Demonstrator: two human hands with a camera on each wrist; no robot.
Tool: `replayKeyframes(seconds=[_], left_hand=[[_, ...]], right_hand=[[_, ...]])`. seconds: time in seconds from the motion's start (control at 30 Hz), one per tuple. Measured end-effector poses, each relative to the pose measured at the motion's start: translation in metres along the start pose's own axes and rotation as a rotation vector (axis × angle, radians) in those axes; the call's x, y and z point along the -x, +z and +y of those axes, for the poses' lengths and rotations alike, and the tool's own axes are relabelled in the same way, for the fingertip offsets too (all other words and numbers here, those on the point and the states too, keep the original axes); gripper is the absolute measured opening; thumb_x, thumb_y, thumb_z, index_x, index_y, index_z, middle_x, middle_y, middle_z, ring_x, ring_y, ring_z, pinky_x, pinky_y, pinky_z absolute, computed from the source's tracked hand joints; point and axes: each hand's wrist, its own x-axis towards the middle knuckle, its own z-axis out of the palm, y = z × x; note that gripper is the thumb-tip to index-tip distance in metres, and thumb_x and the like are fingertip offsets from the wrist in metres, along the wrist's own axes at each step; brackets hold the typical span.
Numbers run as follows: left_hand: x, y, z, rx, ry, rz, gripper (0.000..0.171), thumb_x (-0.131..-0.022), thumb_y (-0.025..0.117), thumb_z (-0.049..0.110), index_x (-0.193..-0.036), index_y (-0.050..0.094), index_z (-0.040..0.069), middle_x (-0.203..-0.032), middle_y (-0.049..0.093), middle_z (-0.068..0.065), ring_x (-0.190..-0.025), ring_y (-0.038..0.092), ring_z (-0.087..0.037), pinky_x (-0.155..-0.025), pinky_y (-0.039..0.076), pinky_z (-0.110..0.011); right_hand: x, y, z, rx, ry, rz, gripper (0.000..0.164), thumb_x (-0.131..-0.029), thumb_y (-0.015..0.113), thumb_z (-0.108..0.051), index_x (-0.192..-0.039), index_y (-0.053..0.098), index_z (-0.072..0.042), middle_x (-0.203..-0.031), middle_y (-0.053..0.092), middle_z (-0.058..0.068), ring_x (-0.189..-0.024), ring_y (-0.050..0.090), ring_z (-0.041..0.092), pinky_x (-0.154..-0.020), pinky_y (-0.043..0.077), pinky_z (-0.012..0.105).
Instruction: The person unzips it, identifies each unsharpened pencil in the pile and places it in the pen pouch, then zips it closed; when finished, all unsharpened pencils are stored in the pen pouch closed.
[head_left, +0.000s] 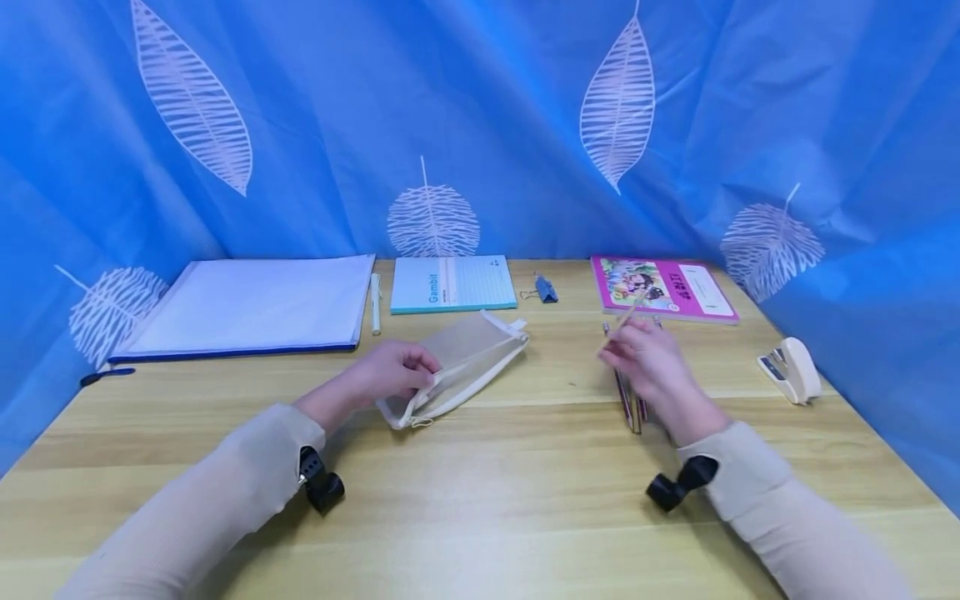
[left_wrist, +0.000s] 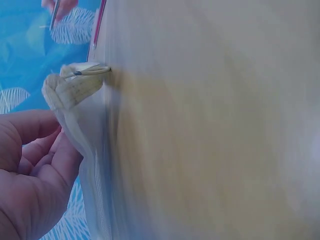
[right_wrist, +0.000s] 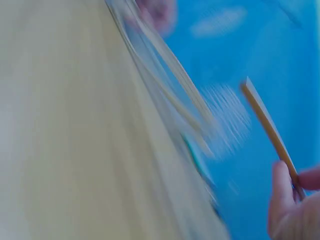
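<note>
Zip pouch [head_left: 463, 343], mouth parted; left hand [head_left: 393, 371] pinches its edge; right of pouch: right hand [head_left: 647, 357] pinching slim wooden stick [right_wrist: 268, 126], pencils [head_left: 625, 398]; behind pouch: notebook [head_left: 480, 285].

Beige sleeves [head_left: 202, 500], black wrist cameras [head_left: 326, 492]

wood-grain tbl [head_left: 480, 517] | wht folder [head_left: 251, 304] | wht pen [head_left: 376, 304] | notebk [head_left: 480, 287] | blu clip [head_left: 547, 289] | pink bk [head_left: 705, 292] | stapler [head_left: 801, 368] | pencils [head_left: 624, 398] | pouch [head_left: 461, 346]
</note>
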Motion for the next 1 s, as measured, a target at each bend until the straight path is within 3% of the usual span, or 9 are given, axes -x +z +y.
replayKeyframes(seconds=[0.2, 0.37, 0.47, 0.73, 1.0], left_hand=[[0.0, 0.009, 0.006, 0.028, 0.016, 0.003, 0.02, -0.086, 0.059, 0.004, -0.105, 0.063, -0.001, -0.09, 0.063, -0.009, -0.078, 0.06, -0.016, -0.07, 0.054, -0.031], [-0.001, 0.014, 0.01, 0.072, 0.018, 0.029, 0.019, -0.087, 0.058, 0.003, -0.105, 0.062, -0.001, -0.092, 0.062, -0.01, -0.08, 0.059, -0.017, -0.071, 0.054, -0.031], [-0.001, 0.017, 0.011, 0.087, 0.024, 0.07, 0.02, -0.085, 0.059, 0.003, -0.105, 0.063, -0.001, -0.093, 0.063, -0.011, -0.083, 0.059, -0.017, -0.073, 0.054, -0.03], [0.0, 0.027, 0.017, 0.092, 0.034, 0.183, 0.019, -0.084, 0.062, 0.002, -0.102, 0.066, 0.002, -0.091, 0.065, -0.009, -0.081, 0.058, -0.015, -0.067, 0.052, -0.026], [0.001, 0.036, 0.015, 0.193, 0.044, 0.267, 0.019, -0.085, 0.06, 0.0, -0.103, 0.065, 0.0, -0.091, 0.063, -0.011, -0.077, 0.056, -0.014, -0.063, 0.05, -0.024]], right_hand=[[-0.012, 0.067, 0.045, 0.017, 0.001, 0.057, 0.021, -0.089, 0.048, 0.005, -0.107, 0.044, -0.002, -0.096, 0.053, 0.01, -0.084, 0.058, 0.017, -0.081, 0.052, 0.026], [-0.013, 0.101, 0.076, 0.035, -0.013, 0.051, 0.034, -0.085, 0.052, 0.007, -0.118, 0.043, 0.006, -0.094, 0.054, 0.012, -0.077, 0.059, 0.017, -0.074, 0.054, 0.026], [-0.01, 0.116, 0.091, 0.049, 0.004, 0.03, 0.035, -0.082, 0.054, 0.009, -0.115, 0.044, 0.006, -0.089, 0.055, 0.01, -0.071, 0.059, 0.015, -0.07, 0.055, 0.026], [0.0, 0.134, 0.106, 0.078, 0.037, -0.018, 0.024, -0.083, 0.052, 0.009, -0.106, 0.045, 0.008, -0.083, 0.057, 0.011, -0.068, 0.06, 0.012, -0.069, 0.055, 0.025], [0.003, 0.134, 0.113, 0.048, 0.057, -0.021, 0.024, -0.083, 0.049, 0.009, -0.105, 0.041, 0.008, -0.082, 0.056, 0.01, -0.067, 0.06, 0.012, -0.071, 0.055, 0.026]])
